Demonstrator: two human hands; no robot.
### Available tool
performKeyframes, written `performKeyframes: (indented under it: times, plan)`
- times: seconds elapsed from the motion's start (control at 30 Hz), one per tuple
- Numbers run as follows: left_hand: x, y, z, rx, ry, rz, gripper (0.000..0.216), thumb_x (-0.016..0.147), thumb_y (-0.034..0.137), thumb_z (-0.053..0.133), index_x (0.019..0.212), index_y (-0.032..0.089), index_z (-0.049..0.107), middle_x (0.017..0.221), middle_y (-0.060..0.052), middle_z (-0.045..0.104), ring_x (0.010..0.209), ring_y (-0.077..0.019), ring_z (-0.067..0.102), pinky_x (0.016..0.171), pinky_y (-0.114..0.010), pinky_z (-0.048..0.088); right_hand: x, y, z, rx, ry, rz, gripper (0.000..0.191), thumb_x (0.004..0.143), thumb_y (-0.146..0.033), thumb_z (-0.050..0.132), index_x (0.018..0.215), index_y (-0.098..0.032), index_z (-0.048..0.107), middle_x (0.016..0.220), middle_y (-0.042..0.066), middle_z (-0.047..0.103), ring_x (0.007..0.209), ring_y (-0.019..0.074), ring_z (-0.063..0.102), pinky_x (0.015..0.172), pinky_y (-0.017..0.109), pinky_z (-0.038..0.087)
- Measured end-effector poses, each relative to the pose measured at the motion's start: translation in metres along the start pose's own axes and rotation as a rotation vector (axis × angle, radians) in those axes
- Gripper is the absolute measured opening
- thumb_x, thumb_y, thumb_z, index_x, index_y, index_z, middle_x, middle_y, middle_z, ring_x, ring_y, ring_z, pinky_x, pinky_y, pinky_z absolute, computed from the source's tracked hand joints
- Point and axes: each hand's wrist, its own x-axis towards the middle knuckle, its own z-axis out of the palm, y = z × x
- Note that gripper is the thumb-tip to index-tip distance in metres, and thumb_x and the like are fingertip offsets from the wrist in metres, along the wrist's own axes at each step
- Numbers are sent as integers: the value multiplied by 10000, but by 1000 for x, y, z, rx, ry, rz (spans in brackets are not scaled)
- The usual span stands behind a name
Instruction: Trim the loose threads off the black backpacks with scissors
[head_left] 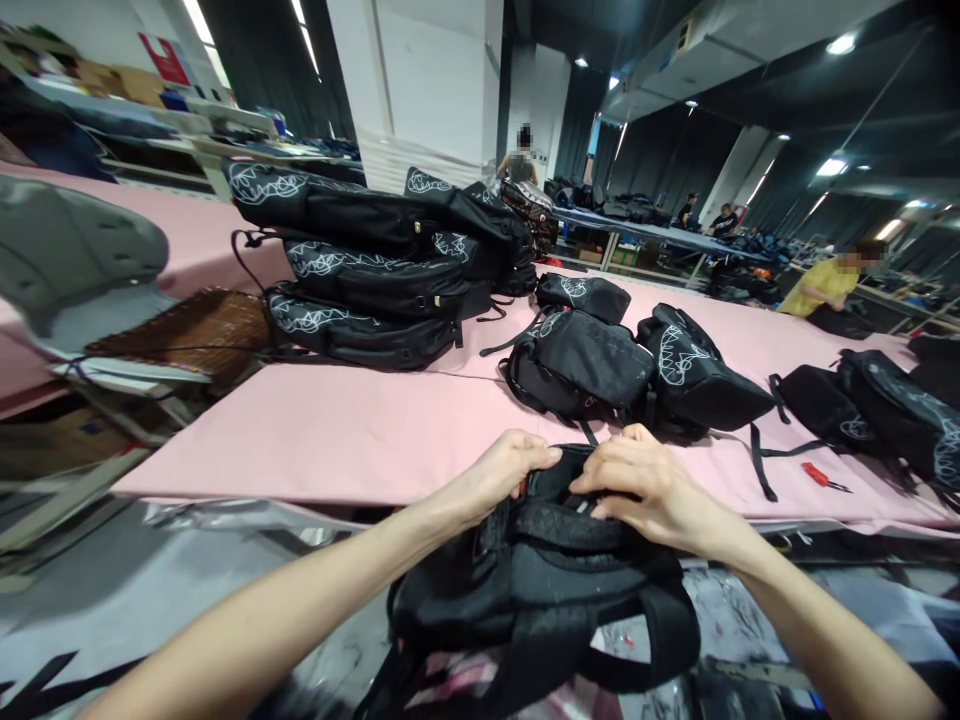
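A black backpack (465,590) is in front of me at the table's near edge, its straps hanging toward me. My left hand (517,462) pinches the left side of an opening near its top, thumb on the black fabric. On the opening's right side, my right hand (634,480) has its fingers bent over the edge, gripping the fabric. A small pale bit, perhaps a label, shows below the right fingers; I cannot make it out. Beyond my hands lies another black backpack (592,365) with white scribble print.
Stacked black backpacks (375,270) stand on the pink table (315,430) at the left back. More bags (892,410) and a small red tool (816,474) lie to the right. A chair (82,250) is at the left. A person in yellow (814,290) bends at the far right.
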Motion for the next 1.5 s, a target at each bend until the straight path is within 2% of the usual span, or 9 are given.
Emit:
performKeyframes:
  times: [0.13,0.23,0.4,0.53,0.67,0.8,0.93,1.13,1.5]
  plan:
    - [-6,-2,-2,22,0,21,367,639,485,548,527,172,395,445,75,313,399,-47,247,412,-210,173,-16,-6,7,217,148,198,195,867,-322,540,1011,-198,585,923,59,632,851,169,584,728,280,444]
    - [-12,0,-7,73,17,54,362,667,492,527,554,176,394,470,72,297,432,-61,257,433,-218,179,-30,-21,21,257,114,196,189,880,-302,515,1030,-204,574,901,59,633,807,165,594,691,268,470]
    - [-8,15,-10,288,56,63,274,680,398,512,552,171,426,529,40,378,516,-99,341,497,-232,257,-36,-37,41,27,155,152,196,870,-184,501,1060,-200,552,875,62,622,784,171,583,666,286,467]
    - [-6,18,2,317,235,15,195,729,344,448,625,178,453,608,8,472,590,-139,418,545,-246,297,-27,-41,47,-190,184,135,245,826,-91,509,1044,-194,554,855,59,612,762,179,570,649,299,448]
    - [-17,5,15,394,378,166,230,791,363,388,637,195,416,635,4,467,627,-151,416,599,-260,319,-27,-46,44,-187,165,93,249,807,-89,529,1024,-203,572,855,51,607,746,164,568,634,283,442]
    - [-28,-2,20,364,386,200,267,813,408,366,645,202,391,623,18,430,613,-144,396,590,-251,313,-33,-45,31,-217,288,70,229,822,-129,547,1027,-217,599,912,68,599,792,165,567,648,281,445]
    - [-32,-2,24,393,358,206,284,818,412,365,626,203,368,585,31,404,575,-132,368,558,-241,283,-28,-39,16,-352,397,57,163,847,-166,544,975,-210,634,860,62,614,761,160,551,643,291,408]
    - [-35,-4,27,401,355,230,271,826,405,364,658,198,415,631,22,455,614,-137,406,580,-240,298,-15,-41,8,-516,269,-58,197,896,-154,464,974,-211,635,853,37,637,738,151,512,672,326,317]
    - [-41,-1,31,436,346,205,243,824,382,366,686,197,443,676,12,474,668,-144,432,625,-240,332,-7,-53,8,-555,197,-178,267,925,-129,372,931,-156,638,815,51,635,761,154,503,664,321,323]
